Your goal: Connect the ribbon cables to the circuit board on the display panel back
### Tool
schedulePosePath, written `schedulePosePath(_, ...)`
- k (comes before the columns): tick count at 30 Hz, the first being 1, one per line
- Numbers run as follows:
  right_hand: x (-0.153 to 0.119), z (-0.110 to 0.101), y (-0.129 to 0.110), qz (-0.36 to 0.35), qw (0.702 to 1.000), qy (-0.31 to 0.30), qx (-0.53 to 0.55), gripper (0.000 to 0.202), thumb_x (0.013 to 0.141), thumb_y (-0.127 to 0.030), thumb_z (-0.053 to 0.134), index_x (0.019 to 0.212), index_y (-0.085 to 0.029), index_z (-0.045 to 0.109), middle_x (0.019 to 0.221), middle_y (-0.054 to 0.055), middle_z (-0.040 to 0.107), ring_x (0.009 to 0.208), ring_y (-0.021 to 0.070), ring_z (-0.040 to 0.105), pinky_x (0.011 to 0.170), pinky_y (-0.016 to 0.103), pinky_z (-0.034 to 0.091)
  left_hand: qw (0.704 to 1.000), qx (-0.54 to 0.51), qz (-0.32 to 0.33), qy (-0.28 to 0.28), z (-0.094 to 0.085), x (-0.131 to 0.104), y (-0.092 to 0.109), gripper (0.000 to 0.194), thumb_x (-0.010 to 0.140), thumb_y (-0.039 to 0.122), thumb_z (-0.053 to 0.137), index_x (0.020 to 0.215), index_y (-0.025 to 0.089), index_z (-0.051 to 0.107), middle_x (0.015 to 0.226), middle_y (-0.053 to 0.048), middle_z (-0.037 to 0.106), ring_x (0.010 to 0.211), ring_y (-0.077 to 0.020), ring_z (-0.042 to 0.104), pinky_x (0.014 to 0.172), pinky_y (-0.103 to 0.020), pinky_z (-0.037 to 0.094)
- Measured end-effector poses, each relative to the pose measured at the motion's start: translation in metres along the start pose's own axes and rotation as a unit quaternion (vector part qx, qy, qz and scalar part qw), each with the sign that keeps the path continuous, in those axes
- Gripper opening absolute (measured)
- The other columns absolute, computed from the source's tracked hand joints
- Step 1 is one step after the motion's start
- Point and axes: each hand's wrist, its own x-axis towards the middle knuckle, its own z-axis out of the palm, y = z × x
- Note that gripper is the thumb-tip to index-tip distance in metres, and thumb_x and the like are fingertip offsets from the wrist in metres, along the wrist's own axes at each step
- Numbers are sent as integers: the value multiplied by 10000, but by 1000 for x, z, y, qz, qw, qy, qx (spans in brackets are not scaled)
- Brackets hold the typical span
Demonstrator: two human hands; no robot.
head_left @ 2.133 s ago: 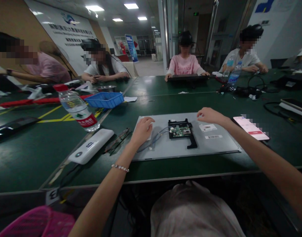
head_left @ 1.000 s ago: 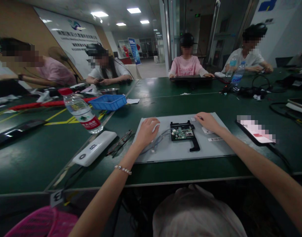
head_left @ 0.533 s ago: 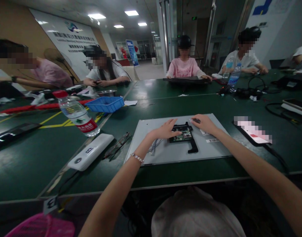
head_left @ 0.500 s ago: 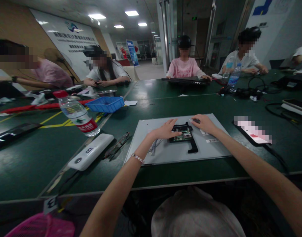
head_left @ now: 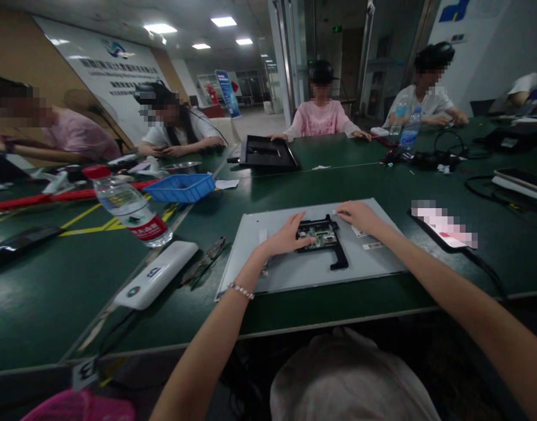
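A light grey flat panel (head_left: 277,278) lies on the green table in front of me. On it sits a black bracket (head_left: 340,257) that frames a green circuit board (head_left: 323,237). My left hand (head_left: 284,237) rests at the bracket's left side, fingers spread, with the thumb over the edge of the board. Just beyond the bracket's upper right corner is my right hand (head_left: 358,215), its fingers pinched together low over the panel. A small whitish bit shows at those fingertips, too small to name. Partly under my right hand, white labels (head_left: 374,246) are stuck to the panel.
Left of the panel are glasses (head_left: 205,262), a white power bank (head_left: 157,275), a water bottle (head_left: 130,207) and a blue basket (head_left: 181,188). A phone (head_left: 444,228) with a cable lies right. Across the table, a person in pink (head_left: 323,120) touches a black tray-like cover (head_left: 268,153).
The black cover across the table has shifted left and now shows its hollow side. My left hand stays by the board; the fingers of my right hand have drawn closer together.
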Motion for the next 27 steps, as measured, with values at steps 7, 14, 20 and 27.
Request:
schedulePosePath(7,3,-10,-4,2,999,-18,-38,235,908,-248,484,990,-171,691,1010,81,689,919,204,622,808,300,442,1000,2,-9,0,1,-2,1,864,807,595,508,1459,191,109,1497,-151,196,1349,-300,268,1088,-427,276)
schedulePosePath(14,34,-21,-31,-31,999,-8,-21,222,892,-242,505,972,-164,696,1020,64,691,928,200,620,805,282,439,1000,-10,-7,17,2,-2,0,890,787,568,554,1459,184,115,1485,-155,228,1335,-308,297,1089,-437,286)
schedulePosePath(20,56,-4,-66,-96,994,-46,-31,194,872,-175,519,948,-166,697,1026,81,681,978,198,600,812,261,415,1000,-15,13,24,1,-2,0,884,788,543,562,1455,167,120,1484,-164,232,1347,-305,276,1101,-459,263)
schedulePosePath(27,56,3,-73,-129,988,-74,-38,199,874,-161,495,867,-164,694,957,81,686,918,193,605,757,258,405,999,-15,24,30,2,-1,1,869,789,530,565,1447,160,135,1474,-163,257,1347,-285,281,1112,-438,248)
